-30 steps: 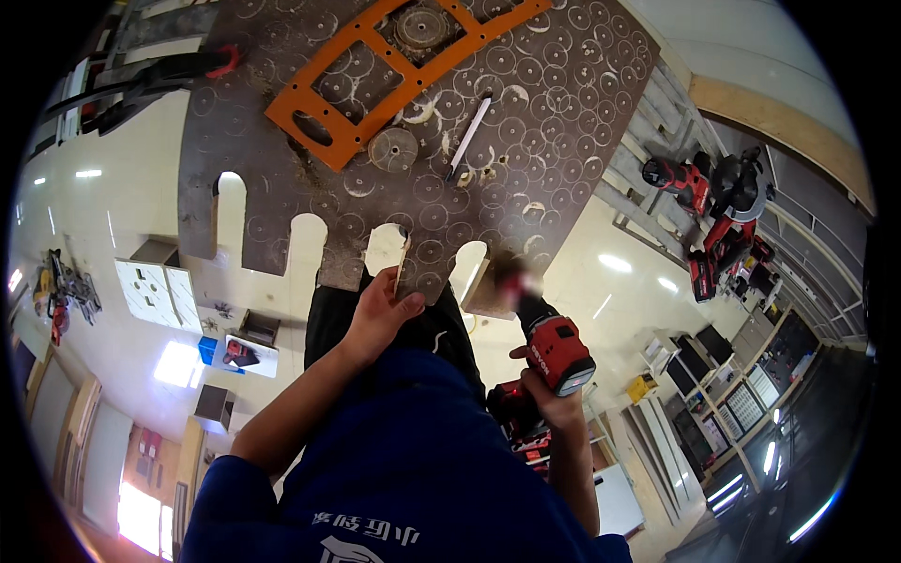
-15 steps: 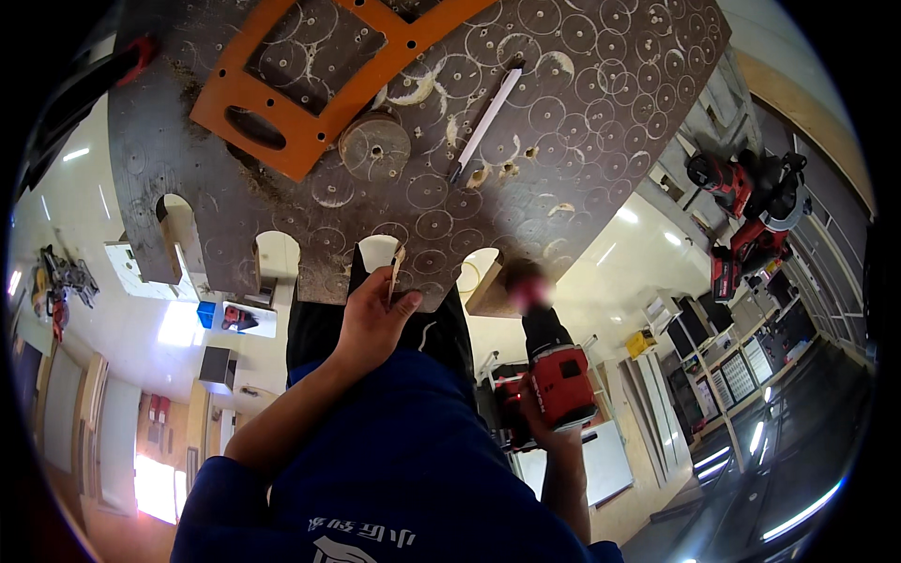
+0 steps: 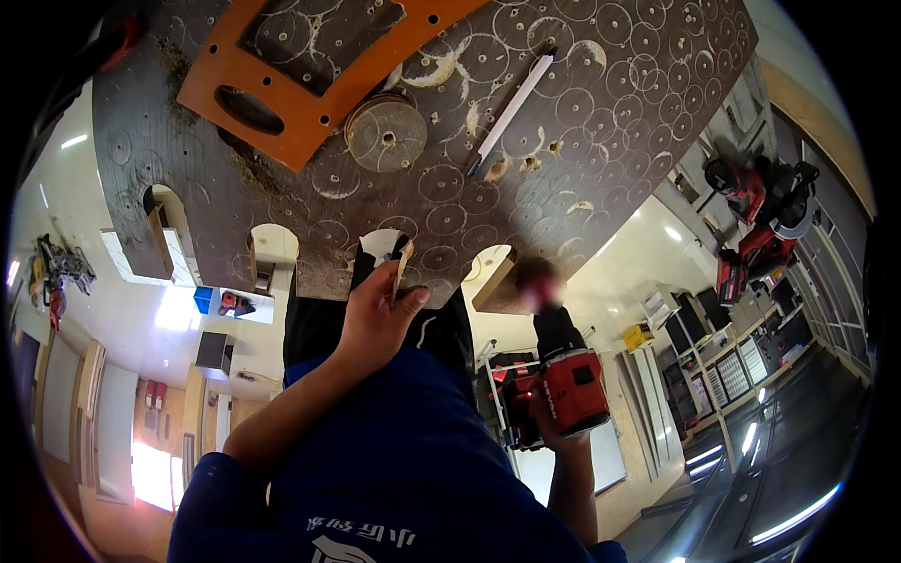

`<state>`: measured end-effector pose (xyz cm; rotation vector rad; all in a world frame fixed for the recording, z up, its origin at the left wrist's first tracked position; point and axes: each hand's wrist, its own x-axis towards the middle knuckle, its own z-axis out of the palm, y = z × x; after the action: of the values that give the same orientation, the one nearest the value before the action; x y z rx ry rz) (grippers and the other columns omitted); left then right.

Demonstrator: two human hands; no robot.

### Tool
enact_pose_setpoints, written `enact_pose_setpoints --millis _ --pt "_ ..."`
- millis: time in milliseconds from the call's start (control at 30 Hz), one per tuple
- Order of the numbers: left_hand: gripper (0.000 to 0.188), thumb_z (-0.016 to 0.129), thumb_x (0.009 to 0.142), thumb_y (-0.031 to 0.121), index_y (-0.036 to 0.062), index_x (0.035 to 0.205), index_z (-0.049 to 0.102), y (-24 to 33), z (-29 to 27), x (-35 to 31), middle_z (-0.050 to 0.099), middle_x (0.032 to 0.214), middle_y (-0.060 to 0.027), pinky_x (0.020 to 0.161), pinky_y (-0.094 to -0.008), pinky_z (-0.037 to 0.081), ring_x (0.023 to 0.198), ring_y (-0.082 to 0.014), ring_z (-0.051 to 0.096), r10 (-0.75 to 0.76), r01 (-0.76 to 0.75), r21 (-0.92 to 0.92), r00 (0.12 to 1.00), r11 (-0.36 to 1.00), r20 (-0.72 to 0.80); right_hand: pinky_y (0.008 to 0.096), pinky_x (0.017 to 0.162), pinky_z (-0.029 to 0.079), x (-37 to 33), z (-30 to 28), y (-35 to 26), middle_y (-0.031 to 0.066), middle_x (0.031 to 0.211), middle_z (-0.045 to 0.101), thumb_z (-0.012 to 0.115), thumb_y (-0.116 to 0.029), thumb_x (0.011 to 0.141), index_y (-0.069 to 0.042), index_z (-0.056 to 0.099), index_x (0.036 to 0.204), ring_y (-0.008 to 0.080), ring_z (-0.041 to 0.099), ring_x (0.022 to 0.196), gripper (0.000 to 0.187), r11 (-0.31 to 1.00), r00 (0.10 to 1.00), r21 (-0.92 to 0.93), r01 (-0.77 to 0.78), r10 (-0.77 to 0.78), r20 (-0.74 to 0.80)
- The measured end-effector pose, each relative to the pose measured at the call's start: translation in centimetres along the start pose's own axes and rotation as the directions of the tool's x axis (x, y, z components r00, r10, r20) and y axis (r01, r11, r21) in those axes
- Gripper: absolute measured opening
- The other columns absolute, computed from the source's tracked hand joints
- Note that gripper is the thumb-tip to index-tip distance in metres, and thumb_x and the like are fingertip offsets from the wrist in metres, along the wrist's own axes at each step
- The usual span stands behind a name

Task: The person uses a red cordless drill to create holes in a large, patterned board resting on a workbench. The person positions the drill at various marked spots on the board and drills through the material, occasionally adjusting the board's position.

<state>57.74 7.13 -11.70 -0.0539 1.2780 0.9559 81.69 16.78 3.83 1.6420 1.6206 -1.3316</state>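
Observation:
My left hand is closed on the near edge of a dark board. Its fingers reach into a rounded notch in that edge and the thumb presses beside it. In my right hand is a red and black cordless drill, gripped at the handle and pointing away from me. A blurred round attachment at the drill's front is by the board's near right edge; whether it touches cannot be made out. Traced circles and small holes cover the board.
An orange panel with cut-outs and a round wooden disc lie on the board. Right of them is a slim white stick with dark ends. Red power tools stand at the far right; a shelving rack is below them.
The board and the things on it appear slightly shifted and larger in view. The drill shows a little further right. Both hands keep their grips.

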Motion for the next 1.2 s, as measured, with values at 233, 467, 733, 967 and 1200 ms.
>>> enact_pose_setpoints --millis 233,467,733,967,1200 --pt "0.030 0.064 0.093 0.011 -0.0019 0.118 0.051 -0.4 0.0 0.2 0.064 0.106 -0.0069 0.091 -0.0269 0.044 0.100 -0.0115 0.057 0.002 -0.002 0.002 1.000 1.000 0.004 0.0391 0.082 0.047 0.2 0.1 -0.4 0.0056 0.088 0.072 0.062 -0.009 0.084 -0.007 0.071 0.096 0.0221 0.068 0.085 0.014 0.998 0.999 0.064 0.014 -0.011 -0.046" --pt "0.028 0.063 0.094 0.009 -0.0016 0.118 0.052 -0.5 -0.1 0.1 0.064 0.106 -0.0070 0.091 -0.0264 0.043 0.100 -0.0112 0.057 0.014 -0.014 0.028 1.000 1.000 0.008 0.0410 0.081 0.045 0.1 0.1 -0.3 0.0037 0.087 0.072 0.064 -0.011 0.082 -0.009 0.071 0.095 0.0222 0.068 0.085 0.016 0.998 0.996 -0.032 0.052 -0.054 -0.077" --pt "0.026 0.061 0.094 0.006 -0.0021 0.118 0.052 -0.4 0.1 0.2 0.064 0.108 -0.0076 0.092 -0.0267 0.044 0.102 -0.0114 0.057 0.032 -0.032 -0.019 0.999 0.999 0.004 0.0269 0.060 0.048 0.7 -0.3 -0.3 0.0039 0.080 0.060 0.059 0.000 0.086 -0.004 0.061 0.094 0.0138 0.060 0.067 0.009 0.955 0.967 -0.168 0.243 -0.252 -0.033" --pt "0.028 0.061 0.094 0.006 -0.0027 0.120 0.052 -0.7 0.0 0.2 0.064 0.110 -0.0082 0.093 -0.0267 0.044 0.103 -0.0121 0.058 0.027 -0.027 -0.040 1.000 0.999 0.010 0.0286 0.061 0.048 0.3 -0.5 0.4 0.0047 0.080 0.061 0.060 -0.002 0.087 -0.004 0.062 0.095 0.0155 0.061 0.069 0.008 0.956 0.975 -0.200 0.213 -0.222 -0.022" --pt "0.026 0.062 0.093 0.004 -0.0036 0.116 0.052 -0.3 0.5 0.4 0.064 0.103 -0.0075 0.089 -0.0256 0.045 0.098 -0.0117 0.058 0.015 -0.016 -0.022 0.999 1.000 -0.035 0.0327 0.056 0.048 1.5 -0.3 0.4 0.0054 0.075 0.065 0.070 -0.010 0.066 -0.007 0.064 0.085 0.0232 0.062 0.062 0.021 0.981 0.974 -0.042 0.188 -0.191 -0.122"
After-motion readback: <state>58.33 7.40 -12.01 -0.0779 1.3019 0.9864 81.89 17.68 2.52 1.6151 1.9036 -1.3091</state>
